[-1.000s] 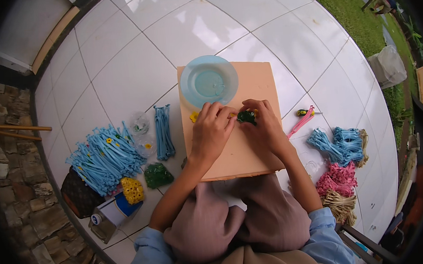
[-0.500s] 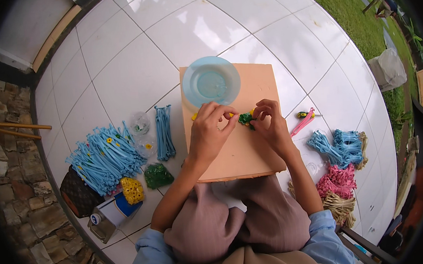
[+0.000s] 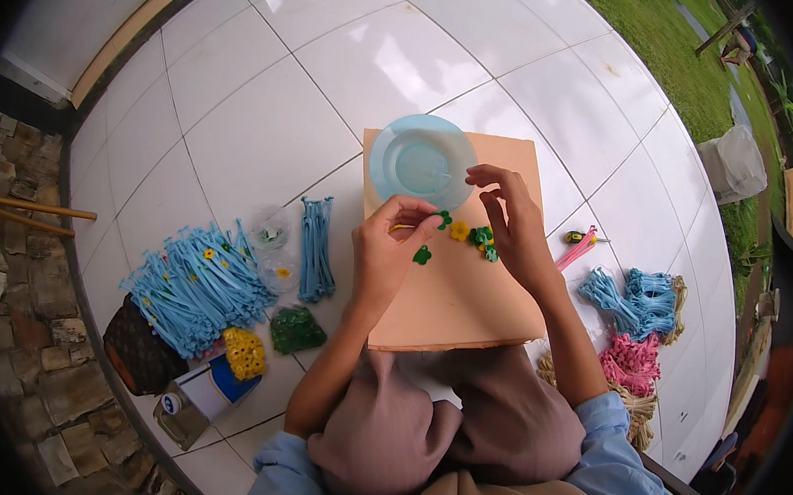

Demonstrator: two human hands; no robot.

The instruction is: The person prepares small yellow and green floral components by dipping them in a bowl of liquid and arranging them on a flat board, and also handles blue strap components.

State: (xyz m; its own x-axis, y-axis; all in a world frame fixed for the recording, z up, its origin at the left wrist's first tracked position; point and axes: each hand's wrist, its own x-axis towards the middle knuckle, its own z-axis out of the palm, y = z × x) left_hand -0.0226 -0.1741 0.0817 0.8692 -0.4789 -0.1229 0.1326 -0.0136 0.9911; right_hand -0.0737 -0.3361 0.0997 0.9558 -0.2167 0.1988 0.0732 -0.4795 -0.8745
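My left hand (image 3: 386, 253) is closed in a pinch over the board, with a small green plastic flower (image 3: 445, 218) at its thumb and fingertips. A bit of yellow shows under its fingers. Just below those fingertips another green flower (image 3: 422, 255) lies on the peach-coloured board (image 3: 456, 312). My right hand (image 3: 517, 230) hovers at the board's right side, fingers apart and holding nothing I can see. Between the hands lie a yellow flower (image 3: 460, 231) and a little cluster of green flowers (image 3: 480, 237). A pale blue bowl (image 3: 386, 165) stands on the board's far part.
Left on the tiles: blue strap bundles (image 3: 202, 289), a narrower blue bundle (image 3: 317, 253), bags of yellow flowers (image 3: 245, 353) and green pieces (image 3: 297, 330), a metal can (image 3: 187, 409). Right: a screwdriver (image 3: 580, 236), pink straps (image 3: 578, 251), blue (image 3: 648, 299) and pink bundles (image 3: 632, 364).
My right hand has lifted away from the green flowers and its fingers have spread. Flowers that the hands partly covered now show on the board. The whole view has shifted slightly.
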